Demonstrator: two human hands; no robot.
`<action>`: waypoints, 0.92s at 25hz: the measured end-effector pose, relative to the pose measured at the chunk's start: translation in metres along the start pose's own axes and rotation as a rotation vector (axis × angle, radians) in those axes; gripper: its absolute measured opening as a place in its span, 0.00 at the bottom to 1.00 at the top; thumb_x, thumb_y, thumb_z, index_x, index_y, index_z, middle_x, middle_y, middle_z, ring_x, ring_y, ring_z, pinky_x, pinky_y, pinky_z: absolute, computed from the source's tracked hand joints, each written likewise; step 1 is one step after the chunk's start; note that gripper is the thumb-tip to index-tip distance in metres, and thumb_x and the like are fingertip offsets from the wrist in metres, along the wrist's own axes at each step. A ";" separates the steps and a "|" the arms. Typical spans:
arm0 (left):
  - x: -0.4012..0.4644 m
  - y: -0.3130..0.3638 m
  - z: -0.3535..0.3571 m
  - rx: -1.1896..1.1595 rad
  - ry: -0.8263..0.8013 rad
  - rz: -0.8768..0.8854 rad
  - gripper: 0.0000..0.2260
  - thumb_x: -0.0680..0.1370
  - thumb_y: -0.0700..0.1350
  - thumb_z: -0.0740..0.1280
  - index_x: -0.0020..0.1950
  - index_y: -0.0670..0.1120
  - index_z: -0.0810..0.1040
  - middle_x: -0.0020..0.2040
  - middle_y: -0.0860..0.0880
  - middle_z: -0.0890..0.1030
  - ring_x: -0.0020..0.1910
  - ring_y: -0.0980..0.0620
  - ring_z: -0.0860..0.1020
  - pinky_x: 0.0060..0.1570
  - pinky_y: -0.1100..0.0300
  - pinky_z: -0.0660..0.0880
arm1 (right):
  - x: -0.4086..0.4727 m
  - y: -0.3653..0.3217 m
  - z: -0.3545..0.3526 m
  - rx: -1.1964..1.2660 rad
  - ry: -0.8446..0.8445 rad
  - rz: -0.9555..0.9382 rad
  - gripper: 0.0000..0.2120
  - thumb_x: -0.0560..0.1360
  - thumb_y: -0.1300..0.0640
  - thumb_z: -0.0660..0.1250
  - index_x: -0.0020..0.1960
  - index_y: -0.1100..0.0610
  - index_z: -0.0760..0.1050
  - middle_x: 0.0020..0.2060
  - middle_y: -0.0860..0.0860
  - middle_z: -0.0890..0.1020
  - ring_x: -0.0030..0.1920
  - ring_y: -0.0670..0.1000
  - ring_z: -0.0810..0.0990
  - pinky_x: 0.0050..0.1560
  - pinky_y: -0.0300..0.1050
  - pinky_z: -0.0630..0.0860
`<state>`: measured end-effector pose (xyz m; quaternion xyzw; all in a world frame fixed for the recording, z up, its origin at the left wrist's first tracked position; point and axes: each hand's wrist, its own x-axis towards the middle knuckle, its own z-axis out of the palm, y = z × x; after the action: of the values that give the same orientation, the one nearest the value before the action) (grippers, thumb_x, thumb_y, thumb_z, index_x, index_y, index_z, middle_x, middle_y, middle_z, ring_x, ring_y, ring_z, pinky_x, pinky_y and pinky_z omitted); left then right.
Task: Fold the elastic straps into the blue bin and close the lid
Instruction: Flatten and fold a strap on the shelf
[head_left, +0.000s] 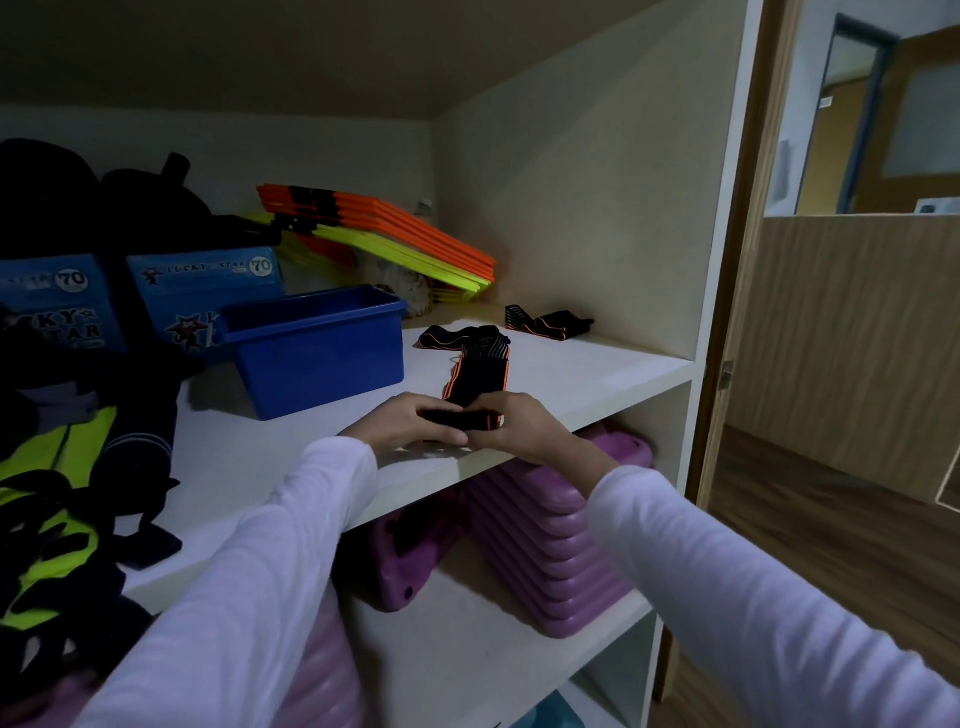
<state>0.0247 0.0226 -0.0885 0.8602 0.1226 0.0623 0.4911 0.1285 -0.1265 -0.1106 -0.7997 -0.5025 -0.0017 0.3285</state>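
A black elastic strap with orange edges (478, 371) lies on the white shelf (582, 374), running away from me. My left hand (402, 421) and my right hand (511, 423) both pinch its near end, which is rolled or folded over between the fingers. The open blue bin (317, 353) stands just left of the strap, and no lid is in view. A second strap (545, 322) lies further back on the shelf to the right. Another black piece (441, 336) lies behind the held strap.
Orange and yellow flat markers (395, 234) lean at the back. Blue boxes (202, 296) and black bags stand left of the bin. Yellow-and-black vests (47, 519) pile at the left. Purple step boards (545, 530) fill the shelf below. The cupboard side wall (597, 182) is at the right.
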 end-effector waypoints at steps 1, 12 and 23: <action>-0.001 -0.001 0.000 0.059 -0.006 0.012 0.17 0.68 0.41 0.76 0.55 0.52 0.81 0.51 0.51 0.83 0.53 0.54 0.80 0.54 0.66 0.74 | 0.001 0.000 -0.002 0.067 0.011 0.043 0.16 0.72 0.50 0.69 0.57 0.57 0.78 0.43 0.51 0.80 0.44 0.51 0.75 0.40 0.39 0.68; 0.010 0.003 0.004 -0.121 0.151 -0.051 0.06 0.77 0.40 0.67 0.52 0.43 0.73 0.45 0.47 0.79 0.40 0.56 0.78 0.35 0.72 0.76 | 0.018 0.007 -0.006 0.371 0.050 0.296 0.19 0.76 0.47 0.65 0.56 0.61 0.77 0.45 0.54 0.79 0.48 0.55 0.78 0.47 0.45 0.72; 0.030 -0.004 0.009 -0.062 0.318 -0.144 0.16 0.70 0.47 0.73 0.54 0.44 0.75 0.51 0.38 0.80 0.52 0.40 0.81 0.60 0.46 0.76 | 0.039 0.011 0.002 0.260 0.180 0.464 0.26 0.73 0.48 0.69 0.26 0.56 0.58 0.23 0.51 0.66 0.25 0.47 0.65 0.27 0.38 0.60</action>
<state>0.0548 0.0254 -0.0964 0.8129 0.2581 0.1659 0.4951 0.1563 -0.0970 -0.1051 -0.8410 -0.2710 0.0671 0.4634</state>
